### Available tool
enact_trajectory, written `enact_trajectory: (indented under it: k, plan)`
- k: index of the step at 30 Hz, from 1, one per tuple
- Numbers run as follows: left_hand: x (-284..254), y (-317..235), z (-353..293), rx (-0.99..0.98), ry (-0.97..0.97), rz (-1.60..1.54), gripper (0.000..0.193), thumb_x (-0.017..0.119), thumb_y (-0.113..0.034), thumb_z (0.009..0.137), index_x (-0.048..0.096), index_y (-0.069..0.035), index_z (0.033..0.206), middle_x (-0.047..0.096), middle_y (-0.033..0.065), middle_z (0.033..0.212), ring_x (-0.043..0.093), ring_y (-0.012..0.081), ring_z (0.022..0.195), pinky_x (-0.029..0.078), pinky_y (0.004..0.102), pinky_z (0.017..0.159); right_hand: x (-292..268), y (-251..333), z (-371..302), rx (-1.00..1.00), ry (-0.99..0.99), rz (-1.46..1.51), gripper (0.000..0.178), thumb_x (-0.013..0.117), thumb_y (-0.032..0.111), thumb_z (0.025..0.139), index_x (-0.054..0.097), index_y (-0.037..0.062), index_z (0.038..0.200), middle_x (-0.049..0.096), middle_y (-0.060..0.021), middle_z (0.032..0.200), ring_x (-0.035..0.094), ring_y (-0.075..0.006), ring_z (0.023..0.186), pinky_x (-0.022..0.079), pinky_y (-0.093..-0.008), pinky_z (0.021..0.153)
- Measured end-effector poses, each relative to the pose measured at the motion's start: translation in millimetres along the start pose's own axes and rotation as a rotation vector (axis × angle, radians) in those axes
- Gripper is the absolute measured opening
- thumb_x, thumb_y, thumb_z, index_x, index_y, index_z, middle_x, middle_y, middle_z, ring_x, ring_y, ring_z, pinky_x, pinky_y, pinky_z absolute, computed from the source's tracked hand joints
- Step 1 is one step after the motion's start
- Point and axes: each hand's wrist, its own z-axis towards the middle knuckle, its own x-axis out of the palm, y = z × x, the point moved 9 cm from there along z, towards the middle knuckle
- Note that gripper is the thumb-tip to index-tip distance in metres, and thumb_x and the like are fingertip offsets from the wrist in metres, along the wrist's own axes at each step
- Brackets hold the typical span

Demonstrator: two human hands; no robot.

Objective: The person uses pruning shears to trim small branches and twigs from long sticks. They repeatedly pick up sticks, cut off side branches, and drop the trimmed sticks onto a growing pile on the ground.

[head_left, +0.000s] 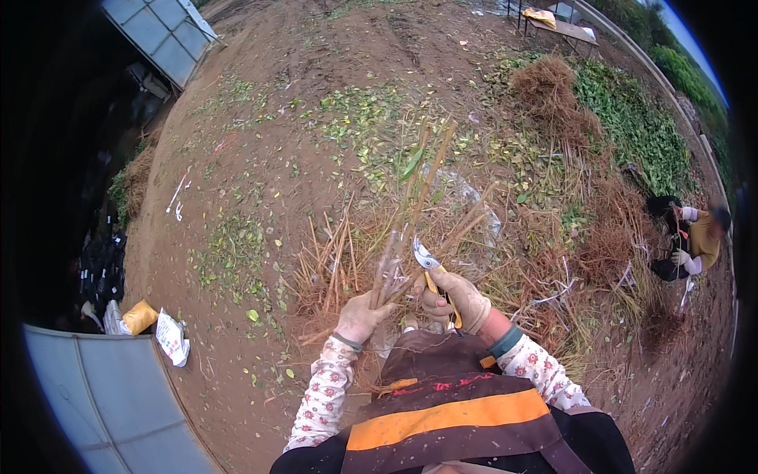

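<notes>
My left hand, gloved, is closed round the lower end of a bundle of woody stems, which stand up and lean away from me; a green leaf hangs on one. In my gloved right hand is a pair of pruning shears with yellow handles. Its metal blades point up beside the stems; I cannot tell whether they touch. Just beyond my left hand lies a pile of cut brown stems. Over my lap hangs a dark brown apron with an orange band.
Bundles of stems with tangled roots lie at the right, beside a heap of green leaves. A person sits at the far right. Blue metal door panels stand at left, near a white sack and a yellow sack.
</notes>
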Motion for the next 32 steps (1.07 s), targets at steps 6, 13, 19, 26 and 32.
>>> enact_trajectory:
  k: [6, 13, 19, 26, 32]
  plan:
    - [-23, -35, -22, 0.111, -0.322, 0.39, 0.033, 0.071, -0.04, 0.089, 0.068, -0.009, 0.102, 0.071, 0.0166, 0.083, 0.07, 0.0377, 0.085, 0.053, 0.05, 0.074, 17, 21, 2, 0.026, -0.269, -0.152, 0.053, 0.044, 0.048, 0.109, 0.062, -0.0006, 0.12, 0.056, -0.0026, 0.076, 0.055, -0.0146, 0.064, 0.05, -0.032, 0.06]
    - [-33, -41, -25, 0.041, -0.416, 0.564, 0.03, 0.072, -0.037, 0.089, 0.067, -0.009, 0.096, 0.072, 0.0157, 0.084, 0.071, 0.0361, 0.082, 0.054, 0.0485, 0.073, 12, 26, -1, -0.027, -0.222, -0.075, 0.04, 0.046, 0.041, 0.109, 0.058, 0.0037, 0.102, 0.044, 0.0044, 0.065, 0.032, -0.0056, 0.047, 0.031, -0.0234, 0.045]
    - [-38, -39, -20, 0.091, -0.32, 0.396, 0.035, 0.071, -0.04, 0.089, 0.07, -0.012, 0.109, 0.071, 0.0181, 0.088, 0.069, 0.0385, 0.085, 0.052, 0.0492, 0.076, 16, 46, 6, -0.065, -0.131, -0.137, 0.051, 0.047, 0.048, 0.108, 0.06, -0.0002, 0.119, 0.053, -0.0012, 0.073, 0.05, -0.0138, 0.066, 0.044, -0.0294, 0.063]
    - [-39, -31, -18, 0.056, -0.306, 0.345, 0.044, 0.074, -0.042, 0.087, 0.07, -0.009, 0.115, 0.071, 0.0223, 0.087, 0.069, 0.041, 0.087, 0.052, 0.0496, 0.076, -21, 40, 15, -0.144, -0.133, -0.081, 0.048, 0.049, 0.048, 0.107, 0.062, 0.0023, 0.109, 0.055, -0.0007, 0.071, 0.052, -0.0111, 0.058, 0.045, -0.0281, 0.054]
    - [-45, -23, -15, -0.046, -0.487, 0.634, 0.042, 0.076, -0.045, 0.085, 0.073, -0.015, 0.114, 0.073, 0.0181, 0.087, 0.073, 0.0328, 0.087, 0.055, 0.0468, 0.079, -13, 50, 18, -0.16, -0.448, -0.382, 0.051, 0.054, 0.051, 0.104, 0.062, 0.002, 0.116, 0.065, -0.0054, 0.085, 0.068, -0.0186, 0.073, 0.058, -0.0328, 0.069]
